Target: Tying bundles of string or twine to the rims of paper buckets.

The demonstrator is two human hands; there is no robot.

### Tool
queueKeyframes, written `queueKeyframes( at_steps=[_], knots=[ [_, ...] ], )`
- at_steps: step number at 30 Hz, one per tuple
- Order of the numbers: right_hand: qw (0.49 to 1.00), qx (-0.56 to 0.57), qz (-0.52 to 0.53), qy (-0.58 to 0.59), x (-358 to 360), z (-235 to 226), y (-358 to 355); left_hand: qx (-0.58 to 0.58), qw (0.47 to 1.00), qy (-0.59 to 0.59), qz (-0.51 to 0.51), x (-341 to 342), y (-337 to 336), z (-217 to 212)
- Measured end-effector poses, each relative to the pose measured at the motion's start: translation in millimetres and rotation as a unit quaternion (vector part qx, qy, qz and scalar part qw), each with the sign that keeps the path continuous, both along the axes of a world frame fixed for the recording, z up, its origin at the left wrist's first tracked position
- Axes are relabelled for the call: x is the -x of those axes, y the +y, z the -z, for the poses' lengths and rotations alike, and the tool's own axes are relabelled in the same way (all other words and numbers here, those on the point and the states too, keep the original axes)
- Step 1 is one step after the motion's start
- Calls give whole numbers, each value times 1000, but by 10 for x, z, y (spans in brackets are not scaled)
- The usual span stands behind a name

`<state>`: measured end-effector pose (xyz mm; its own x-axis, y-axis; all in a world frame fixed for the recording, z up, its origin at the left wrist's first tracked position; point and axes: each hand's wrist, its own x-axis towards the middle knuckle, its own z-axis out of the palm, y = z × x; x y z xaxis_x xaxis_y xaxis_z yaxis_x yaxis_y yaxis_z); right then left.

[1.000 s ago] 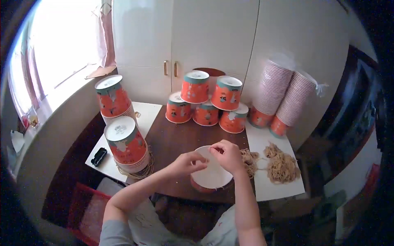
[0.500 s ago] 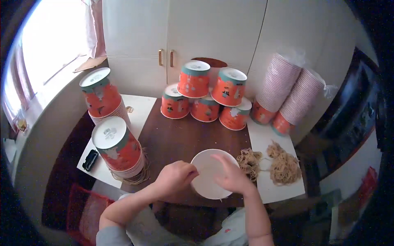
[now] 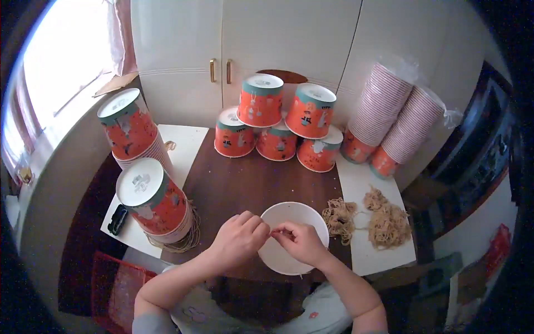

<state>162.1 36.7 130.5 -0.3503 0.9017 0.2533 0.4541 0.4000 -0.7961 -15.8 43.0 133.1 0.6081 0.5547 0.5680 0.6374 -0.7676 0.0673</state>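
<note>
A round paper tub point(image 3: 281, 261) with a white inside stands mouth up at the near edge of the brown table, below my hands. My left hand point(image 3: 240, 238) is closed at the tub's left rim, its fingertips pinched together. My right hand point(image 3: 302, 242) reaches over the tub's mouth with thumb and forefinger pinched, meeting the left fingertips. Whatever lies between the fingers is too small to make out. Right of the tub lies a loose bundle of tan string point(image 3: 339, 220), beside a larger tangled heap of string point(image 3: 387, 225) on a white board.
At the left stands a stack of upturned orange tubs point(image 3: 158, 206) with string round its base, and a taller stack point(image 3: 130, 131) behind. A black object point(image 3: 118, 220) lies nearby. Several upturned tubs point(image 3: 260, 103) form a pile at the back. Bagged tub stacks point(image 3: 384, 103) lean at the right.
My right hand has gone from spread fingers over the tub to a pinch, moving left to meet my left fingertips. The whole view has shifted slightly.
</note>
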Motion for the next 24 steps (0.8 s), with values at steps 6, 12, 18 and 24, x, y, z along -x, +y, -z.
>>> queueKeyframes(
  at_steps=[6, 12, 18, 24],
  knots=[
    [998, -37, 41, -17, -45, -28, 12, 54, 998, -32, -4, -28, 99, 77],
    [989, -113, 85, -37, -109, 2, 13, 370, 894, -254, 13, -29, 149, 179],
    [988, -49, 132, -67, -331, 53, 53, 375, 911, -170, -17, -46, -94, 146],
    [991, -52, 72, -96, -446, 20, 78, 369, 928, -40, 22, -70, -413, -34]
  ],
)
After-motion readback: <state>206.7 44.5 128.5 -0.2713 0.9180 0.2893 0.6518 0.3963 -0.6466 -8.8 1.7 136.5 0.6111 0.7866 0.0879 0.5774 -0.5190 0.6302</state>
